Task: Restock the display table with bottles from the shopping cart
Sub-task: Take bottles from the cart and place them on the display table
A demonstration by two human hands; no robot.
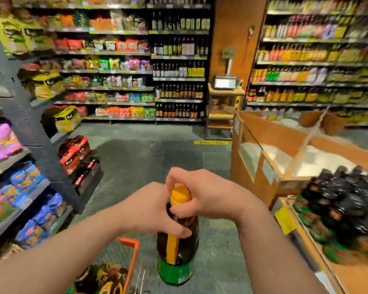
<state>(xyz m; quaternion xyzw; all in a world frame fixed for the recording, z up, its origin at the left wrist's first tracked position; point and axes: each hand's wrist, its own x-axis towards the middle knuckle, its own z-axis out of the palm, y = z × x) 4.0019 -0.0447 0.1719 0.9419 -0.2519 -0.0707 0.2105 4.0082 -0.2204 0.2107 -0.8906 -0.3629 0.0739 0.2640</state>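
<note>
A dark brown bottle [177, 236] stands upright in mid-air at 6 o'clock, with an orange-yellow cap, a yellow strip running down its neck and shoulder, and a green label round its lower body. It hangs above the aisle floor [136, 158], just beside the orange-rimmed shopping cart [130, 251] at 7 o'clock, where more bottles with dark and yellow labels lie. At 4 o'clock the wooden display desk [353, 274] carries a crowd of dark-capped bottles [346, 204] with green labels, blurred by motion. Beyond it, at 2 o'clock, is a wooden bin [270, 160] with pale contents. Shelves of snack packets [106, 66] fill 10 to 12 o'clock, and sauce bottles line the shelves [314, 60] at 1 o'clock.

The left hand [155, 211] has its grip wrapped round the bottle's neck, thumb lying across the shoulder. The right hand [202, 194] has its grip clamped on the cap from above, fingers curled over its top.
</note>
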